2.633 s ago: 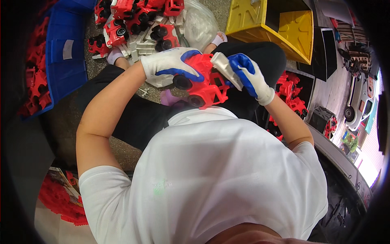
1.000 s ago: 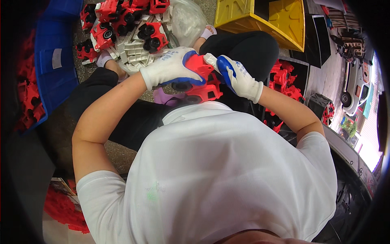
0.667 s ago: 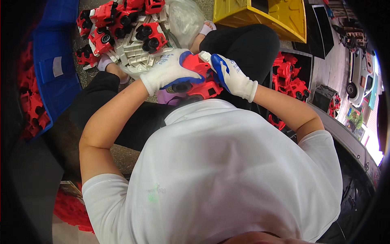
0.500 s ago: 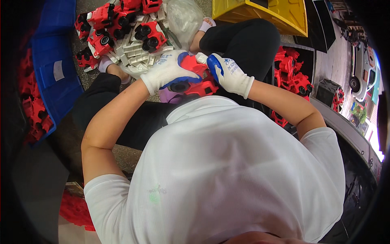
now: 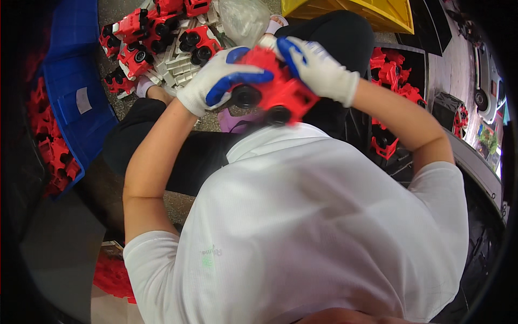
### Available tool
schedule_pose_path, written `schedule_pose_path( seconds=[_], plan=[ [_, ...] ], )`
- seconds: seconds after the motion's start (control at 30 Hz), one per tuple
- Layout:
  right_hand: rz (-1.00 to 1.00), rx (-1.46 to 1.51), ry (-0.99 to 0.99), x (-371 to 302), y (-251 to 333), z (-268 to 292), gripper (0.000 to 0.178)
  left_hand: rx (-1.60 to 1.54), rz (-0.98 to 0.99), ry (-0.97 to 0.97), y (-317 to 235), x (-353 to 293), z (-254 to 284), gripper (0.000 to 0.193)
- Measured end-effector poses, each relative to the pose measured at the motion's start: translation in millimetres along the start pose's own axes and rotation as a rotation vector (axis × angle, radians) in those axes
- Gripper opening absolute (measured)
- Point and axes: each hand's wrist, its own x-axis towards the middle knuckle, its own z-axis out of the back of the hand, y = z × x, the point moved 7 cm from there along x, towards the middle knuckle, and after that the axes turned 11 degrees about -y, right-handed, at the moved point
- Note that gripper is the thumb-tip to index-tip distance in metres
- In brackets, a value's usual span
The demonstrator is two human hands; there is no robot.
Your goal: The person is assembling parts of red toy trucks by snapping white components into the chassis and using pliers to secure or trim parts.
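Between my two gloved hands is a red toy truck (image 5: 285,92) with black wheels, held above my lap. My left hand (image 5: 218,78), in a white glove with blue palm coating, grips its left side near a wheel, thumb across the body. My right hand (image 5: 318,67), gloved alike, closes on its upper right side, blue fingertips against the red plastic. A small white part (image 5: 270,43) shows at the truck's upper edge, next to the right fingertips; whether it is attached I cannot tell. The truck is slightly blurred.
Red toy trucks (image 5: 136,56) and white plastic parts (image 5: 183,67) lie heaped on the floor ahead, beside a clear plastic bag (image 5: 243,21). A blue bin (image 5: 70,102) stands left, a yellow crate (image 5: 356,11) ahead right. More red truck bodies (image 5: 391,73) fill a container at right.
Both hands have lifted the truck slightly up and right in view and tilted it, so more of its red body and two black wheels show.
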Motion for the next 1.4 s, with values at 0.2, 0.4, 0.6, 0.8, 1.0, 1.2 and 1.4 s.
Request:
schedule_pose_path(
  seconds=[0.2,0.4,0.6,0.8,1.0,1.2,1.4],
  plan=[
    [0.016,0.000,0.025,-48.9,0.3,21.1,0.044,0.303,-0.108,0.080,5.0,9.2,-30.4,0.055],
    [-0.084,0.051,-0.040,-64.7,-14.7,-6.6,0.045,0.244,-0.028,0.137,23.5,19.7,-30.7,0.058],
    [-0.002,0.041,-0.025,-69.6,-9.5,3.0,0.042,0.409,-0.080,0.110,10.1,9.6,-41.3,0.061],
    [-0.064,0.070,-0.109,-56.8,-1.4,10.1,0.040,0.422,-0.056,0.093,10.0,11.6,-39.9,0.061],
    [-0.139,0.047,0.233,-45.8,-7.4,-4.4,0.041,0.379,-0.007,0.107,22.3,18.2,-33.9,0.050],
    [-0.279,0.187,0.045,-41.5,-7.2,16.2,0.043,0.270,-0.141,0.165,14.3,18.5,-29.7,0.055],
    [-0.430,0.501,-0.193,-48.8,3.6,37.8,0.054,0.647,-0.720,0.038,-24.6,-11.7,-30.6,0.078]
  ],
)
